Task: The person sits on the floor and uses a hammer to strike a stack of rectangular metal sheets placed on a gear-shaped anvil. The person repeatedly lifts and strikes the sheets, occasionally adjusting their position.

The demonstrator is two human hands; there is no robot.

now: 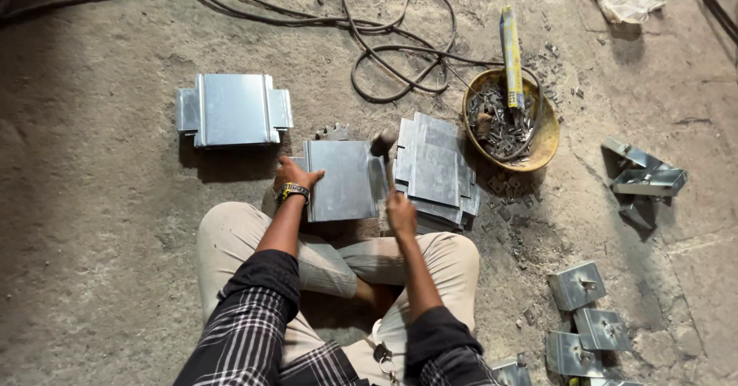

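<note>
A flat, dull grey metal sheet (340, 180) is lying on the floor (100, 224) right in front of the seated person's crossed legs, roughly square, with a folded edge showing along its left side. The left hand (294, 175) is pressing down on that left edge, fingers spread flat over the metal, with a yellow and black band sitting on the wrist. The right hand (400, 212) is wrapping closed around the handle of a hammer (384, 154), whose head is hovering at the sheet's upper right corner; I cannot tell whether it is touching the metal. Both forearms are reaching forward from dark checked sleeves, elbows tucked near the knees.

Just beside the sheet on the right, a stack of similar sheets (435, 172) is lying fanned and uneven, crowding the hammer's side. Farther left and well apart, a folded metal piece (233, 110) with flanged ends is resting on the floor. A shallow yellow bowl (545, 136) holding small scraps of metal is sitting beyond the stack, with a long yellow tool (511, 55) propped in it. Dark cables (384, 44) are looping across the floor behind. Off to the right, small metal brackets (576, 285) are lying scattered, and a few bent pieces (646, 177) are sitting near the far edge.
</note>
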